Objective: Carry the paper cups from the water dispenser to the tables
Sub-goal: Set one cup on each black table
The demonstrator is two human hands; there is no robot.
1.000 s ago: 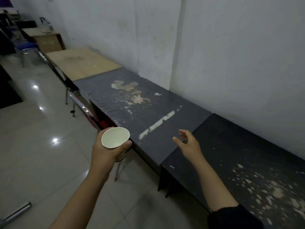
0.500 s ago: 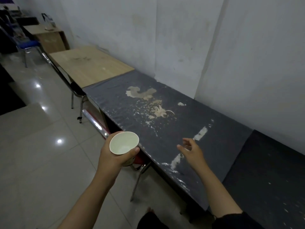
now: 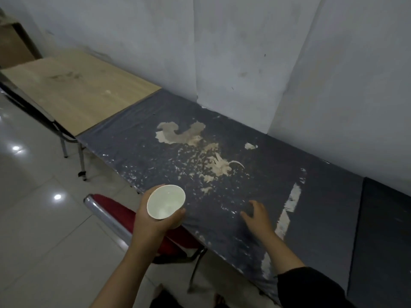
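Note:
My left hand (image 3: pixel 153 221) grips a white paper cup (image 3: pixel 165 201), held upright at the front edge of the dark table (image 3: pixel 322 196). I look straight down into the cup's pale inside. The dark tabletop is worn, with pale peeled patches near its middle. My right hand (image 3: pixel 258 216) hovers just above this tabletop to the right of the cup, fingers spread, holding nothing. A light wooden table (image 3: pixel 73 90) adjoins the dark one on the left.
A red chair (image 3: pixel 124 216) with a chrome frame is tucked under the dark table right below the cup. Another dark table (image 3: pixel 387 241) joins on the right. A white wall runs behind all tables. Glossy tiled floor (image 3: pixel 40 230) lies to the left.
I have stepped closer and the view has tilted down. The cup in my left hand now reaches the dark table's front edge. My right hand has lowered toward the tabletop.

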